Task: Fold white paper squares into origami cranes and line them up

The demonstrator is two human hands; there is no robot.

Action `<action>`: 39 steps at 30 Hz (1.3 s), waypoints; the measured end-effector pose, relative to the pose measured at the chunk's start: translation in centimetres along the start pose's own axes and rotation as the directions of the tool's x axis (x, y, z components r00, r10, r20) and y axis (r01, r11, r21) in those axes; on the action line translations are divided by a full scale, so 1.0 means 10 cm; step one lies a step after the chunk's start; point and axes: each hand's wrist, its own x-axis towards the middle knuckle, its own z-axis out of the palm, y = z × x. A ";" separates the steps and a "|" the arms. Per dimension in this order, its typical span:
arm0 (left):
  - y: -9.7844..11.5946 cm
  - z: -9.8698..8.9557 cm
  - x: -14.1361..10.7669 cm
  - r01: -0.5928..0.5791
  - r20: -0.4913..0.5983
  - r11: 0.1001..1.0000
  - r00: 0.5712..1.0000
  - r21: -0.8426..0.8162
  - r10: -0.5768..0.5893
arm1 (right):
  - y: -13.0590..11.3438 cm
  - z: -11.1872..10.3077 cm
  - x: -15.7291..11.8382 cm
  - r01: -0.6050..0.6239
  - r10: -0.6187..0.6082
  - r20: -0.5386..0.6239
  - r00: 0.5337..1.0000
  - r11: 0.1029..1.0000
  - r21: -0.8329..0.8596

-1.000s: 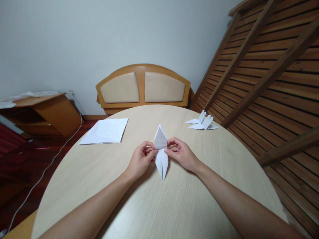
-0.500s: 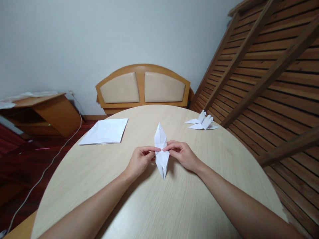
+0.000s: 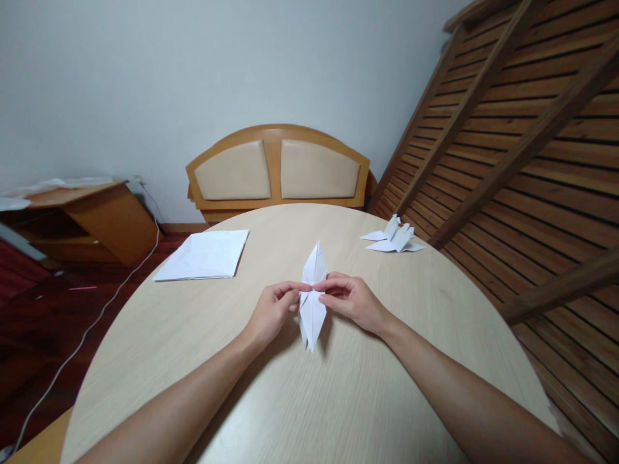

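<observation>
A long, diamond-shaped piece of folded white paper is held over the middle of the round table. Its upper end is a single point, and its lower end shows narrow tips side by side. My left hand grips the paper's left edge at mid-length, with the index finger reaching across the front. From the right side, my right hand pinches the same middle part, its fingertips close to those of my left hand.
A stack of white paper lies at the table's back left. Folded white paper birds stand at the back right. Beyond are a wooden headboard, a slatted wooden frame and a small desk with a cable.
The folded paper has turned in my fingers: its upper point has shifted right and its lower tips left. My right thumb now rests on its front face.
</observation>
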 end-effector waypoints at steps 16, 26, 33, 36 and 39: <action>0.05 0.05 -0.05 -0.251 -0.059 0.968 0.967 -0.022 0.250 | -0.03 0.08 -0.02 0.126 -0.124 -0.131 0.984 0.992 0.003; 0.10 0.02 -0.15 -0.484 -0.032 0.793 0.846 0.370 0.531 | -0.15 0.06 -0.10 0.365 -0.495 -0.192 0.847 0.805 -0.468; 0.07 -0.03 -0.14 -0.498 -0.016 0.713 0.815 0.493 0.580 | -0.17 0.02 -0.07 0.472 -0.645 -0.055 0.762 0.612 -0.635; 0.08 -0.03 -0.14 -0.517 0.014 0.697 0.808 0.497 0.590 | -0.17 0.01 -0.06 0.485 -0.658 -0.030 0.753 0.585 -0.650; 0.10 -0.03 -0.14 -0.543 0.031 0.692 0.797 0.476 0.604 | -0.16 0.01 -0.06 0.482 -0.648 -0.027 0.761 0.592 -0.646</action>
